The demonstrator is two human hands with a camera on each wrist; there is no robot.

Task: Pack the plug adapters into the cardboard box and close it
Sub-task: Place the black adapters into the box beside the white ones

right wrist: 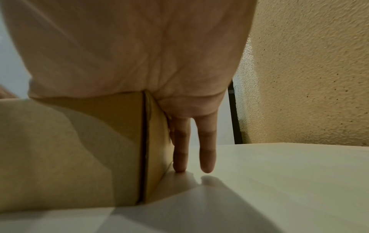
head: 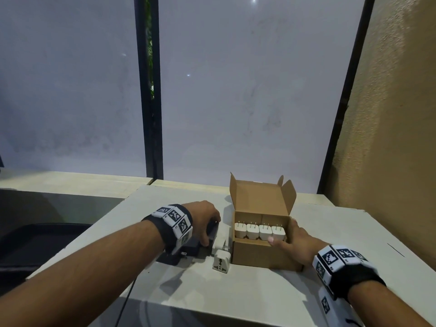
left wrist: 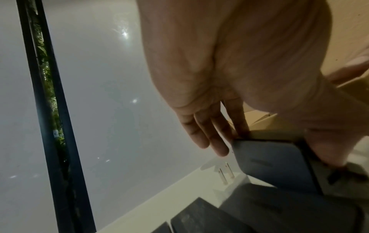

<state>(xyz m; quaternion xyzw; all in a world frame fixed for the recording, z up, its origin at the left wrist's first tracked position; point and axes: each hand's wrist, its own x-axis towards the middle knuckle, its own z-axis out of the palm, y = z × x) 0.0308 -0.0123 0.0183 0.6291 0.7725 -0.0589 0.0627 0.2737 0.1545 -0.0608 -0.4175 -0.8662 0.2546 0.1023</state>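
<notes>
An open cardboard box [head: 257, 253] stands on the table with its lid up, and a row of several white plug adapters [head: 259, 231] sits prongs-up along its front. My right hand [head: 283, 232] holds its right front corner: thumb over the front rim, straight fingers [right wrist: 180, 154] flat along the side wall [right wrist: 157, 134]. Left of the box, my left hand [head: 210, 234] pinches a black adapter [left wrist: 273, 164] between thumb and fingers. A white adapter [head: 221, 259] lies loose by the box's front left corner, with another white one [head: 219, 244] just behind it.
More black adapters [head: 186, 246] lie under and behind my left wrist, also seen as dark blocks [left wrist: 279, 209] in the left wrist view. A frosted window fills the back and a textured wall [head: 389, 138] rises on the right. A dark cable [head: 127, 303] hangs off the table's front edge.
</notes>
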